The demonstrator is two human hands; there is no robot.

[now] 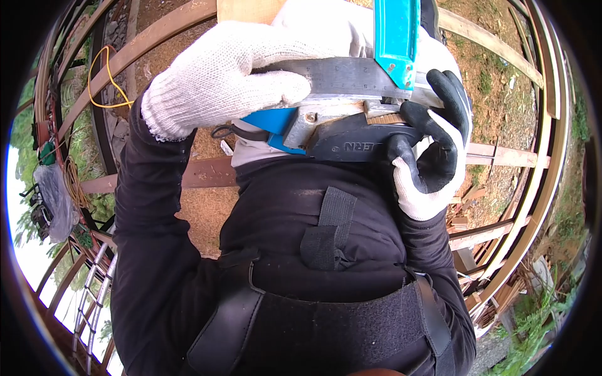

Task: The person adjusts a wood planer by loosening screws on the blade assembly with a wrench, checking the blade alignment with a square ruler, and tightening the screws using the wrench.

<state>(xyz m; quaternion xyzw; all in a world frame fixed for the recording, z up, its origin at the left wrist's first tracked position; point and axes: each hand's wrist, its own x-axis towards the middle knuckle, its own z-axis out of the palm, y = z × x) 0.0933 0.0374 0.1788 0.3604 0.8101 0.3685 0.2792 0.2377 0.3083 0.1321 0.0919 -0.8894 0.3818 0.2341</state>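
Observation:
My left hand [216,81], in a white knitted glove, grips the steel blade of a try square [345,74], thumb on the near face and fingers behind. The square's turquoise handle points away from me, and its marked blade lies across the metal sole of a power planer [351,141]. This planer has blue and black housing and rests in my lap area, against my body. My right hand [436,141], in a white glove with black-coated fingers, curls its fingers about the planer's right end. Part of the planer's far side is hidden behind the square.
Wooden beams [501,156] run around and below me, with bare soil and wood scraps beneath. At the left hang a yellow cord [100,78] and a clear plastic bag [55,194]. A metal ladder [94,301] leans at the lower left. Grass grows at the right.

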